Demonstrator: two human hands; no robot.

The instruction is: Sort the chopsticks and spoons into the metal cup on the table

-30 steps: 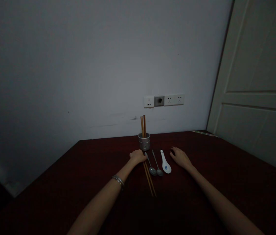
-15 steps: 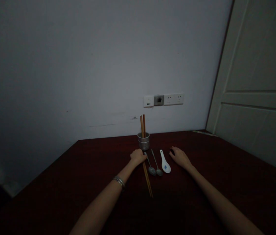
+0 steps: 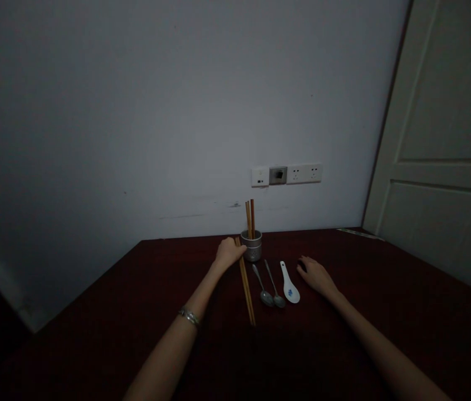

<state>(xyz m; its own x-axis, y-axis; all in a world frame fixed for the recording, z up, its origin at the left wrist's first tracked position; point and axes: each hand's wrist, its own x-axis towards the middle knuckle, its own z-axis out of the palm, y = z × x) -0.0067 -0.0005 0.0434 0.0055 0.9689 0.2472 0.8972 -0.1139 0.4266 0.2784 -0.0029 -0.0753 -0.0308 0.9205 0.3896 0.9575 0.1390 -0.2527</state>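
Head view: gripping step, presumably; your left hand (image 3: 227,253) pinches two chopsticks (image 3: 246,289), right hand (image 3: 318,277) loosely spread. Lifting would need both kept paired

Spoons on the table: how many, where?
3. One metal spoon lies right of the chopsticks in the left hand, a second metal spoon beside it, then a white soup spoon near the right hand. None looks hidden.

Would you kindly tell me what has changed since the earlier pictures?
The left hand has moved left and away from the person, to beside the metal cup, taking the held pair of chopsticks along; their lower ends, spread at first, have come together. The right hand, the cup, the two metal spoons and the white spoon stayed put.
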